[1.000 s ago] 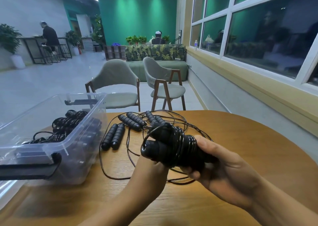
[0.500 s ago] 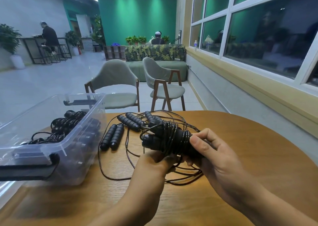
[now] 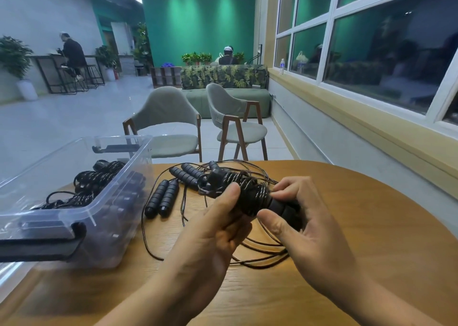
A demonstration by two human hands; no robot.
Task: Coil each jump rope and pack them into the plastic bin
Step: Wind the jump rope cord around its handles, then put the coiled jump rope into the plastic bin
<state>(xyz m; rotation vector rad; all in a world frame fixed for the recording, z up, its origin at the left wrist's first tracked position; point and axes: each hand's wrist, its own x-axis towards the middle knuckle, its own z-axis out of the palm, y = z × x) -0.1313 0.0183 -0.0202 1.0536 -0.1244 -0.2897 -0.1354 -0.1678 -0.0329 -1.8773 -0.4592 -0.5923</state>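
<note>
We log both hands together at frame center, clamped on one jump rope bundle (image 3: 250, 194): black handles with cord wound round them. Left hand (image 3: 218, 229) grips it from below, thumb on the wraps. Right hand (image 3: 304, 229) curls round the handle end, fingertips (image 3: 281, 195) pinching cord at the wraps. Bundle sits above the wooden table (image 3: 371, 226); loose cord (image 3: 260, 253) trails onto it under the hands. Clear plastic bin (image 3: 116, 226) at left, coiled ropes (image 3: 96, 179) inside. Near handle pair (image 3: 162, 198) and far handle pair (image 3: 186, 174) lie between bin and hands. Two chairs (image 3: 168, 117) behind.
</note>
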